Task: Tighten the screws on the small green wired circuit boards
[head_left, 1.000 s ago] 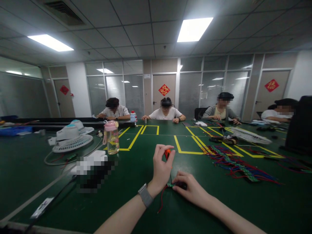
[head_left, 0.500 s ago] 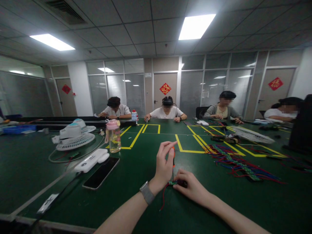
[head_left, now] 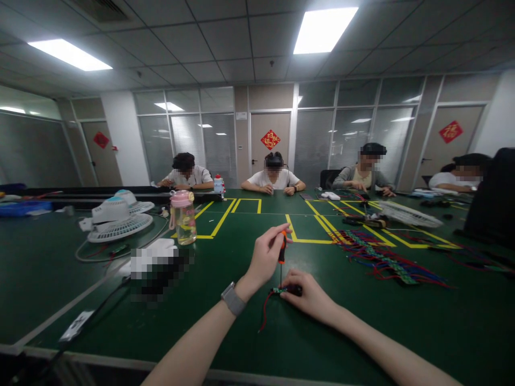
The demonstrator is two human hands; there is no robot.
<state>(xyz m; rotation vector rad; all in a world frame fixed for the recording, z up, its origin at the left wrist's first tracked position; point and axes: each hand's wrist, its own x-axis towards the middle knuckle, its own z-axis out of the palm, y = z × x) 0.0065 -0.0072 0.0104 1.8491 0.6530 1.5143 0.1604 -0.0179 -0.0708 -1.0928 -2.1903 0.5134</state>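
My left hand point(head_left: 265, 254) is closed around the top of an orange and black screwdriver point(head_left: 282, 251), which stands upright. Its thin shaft runs down to a small green circuit board point(head_left: 277, 291) on the table. Pinched at the board's right side, my right hand point(head_left: 308, 292) steadies it, and a dark part point(head_left: 296, 289) shows by those fingers. A red wire point(head_left: 264, 313) trails from the board toward me. The exact spot where the screwdriver tip meets the board is too small to make out.
Several circuit boards with red and blue wires point(head_left: 386, 257) lie at right. A drink bottle point(head_left: 184, 217), white fans point(head_left: 120, 228) and a blurred patch stand or lie at left. Yellow tape point(head_left: 314, 241) marks the green table point(head_left: 225, 343). Several people sit across.
The view has tilted down slightly. My left fingers have shifted on the screwdriver, so more of its orange and black handle shows. My right hand keeps its grip at the board.
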